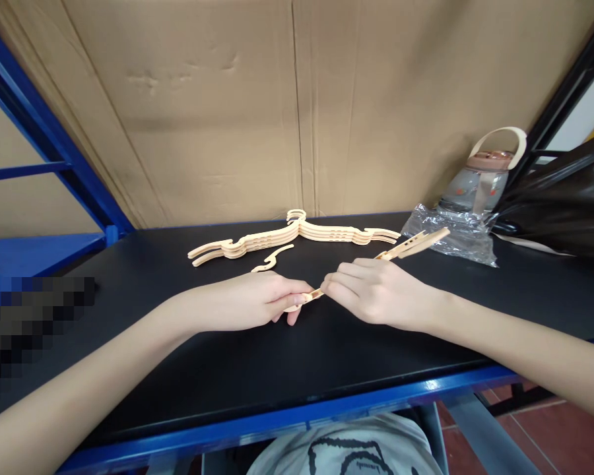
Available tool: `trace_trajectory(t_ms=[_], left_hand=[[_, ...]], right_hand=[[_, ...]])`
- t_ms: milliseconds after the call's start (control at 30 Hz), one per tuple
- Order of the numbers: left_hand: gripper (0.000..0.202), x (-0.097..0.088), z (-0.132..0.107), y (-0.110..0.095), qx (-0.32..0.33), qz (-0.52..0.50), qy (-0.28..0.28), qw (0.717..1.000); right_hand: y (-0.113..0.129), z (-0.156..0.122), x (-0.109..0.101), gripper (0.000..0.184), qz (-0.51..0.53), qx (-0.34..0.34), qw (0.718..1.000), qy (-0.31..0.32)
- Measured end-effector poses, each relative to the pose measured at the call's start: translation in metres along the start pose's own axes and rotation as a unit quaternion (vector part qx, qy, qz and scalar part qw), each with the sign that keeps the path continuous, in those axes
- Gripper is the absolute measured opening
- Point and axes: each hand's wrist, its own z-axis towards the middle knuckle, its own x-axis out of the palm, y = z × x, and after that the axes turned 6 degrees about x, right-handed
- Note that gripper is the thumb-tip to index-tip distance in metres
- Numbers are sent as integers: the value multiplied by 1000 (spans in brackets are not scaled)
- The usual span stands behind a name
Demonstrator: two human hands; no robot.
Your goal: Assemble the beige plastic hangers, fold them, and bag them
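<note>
My left hand [260,300] pinches one end of a cream-coloured hanger piece [317,293] between thumb and fingers, above the black tabletop. Wrapped over the same hanger from above is my right hand [376,290]. A long slotted arm of the hanger [413,245] sticks out past the right knuckles, up and to the right. Just behind my left hand shows a curved cream piece [273,257]; its lower end is hidden, so I cannot tell whether it joins the held hanger. Beyond both hands lies a stack of several cream hangers [299,231], hooks pointing to the back.
Crumpled clear plastic wrap [462,234] lies at the back right, beside a clear bottle [480,181] with a looped handle. A black bag [564,198] stands at the far right. Cardboard [202,99] backs the black table [257,369], which has a blue front edge.
</note>
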Motion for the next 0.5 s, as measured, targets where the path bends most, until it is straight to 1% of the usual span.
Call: trace_trajectory(t_ms=[133,267,367,500], left_hand=[[36,-1,-1,1,-6,-17,17,1000],[36,-4,-2,2,9,-70,29,997],[36,-5,-2,3,28,-101,19,994],[42,-4,-2,4,21,-96,-7,995]], right_hand=[[3,1,-3,25,-16,-13,1000,-7],[2,2,-8,27,12,4,1000,23],[-1,2,-10,28,43,23,998,51],[-4,1,-8,23,65,42,995,67]])
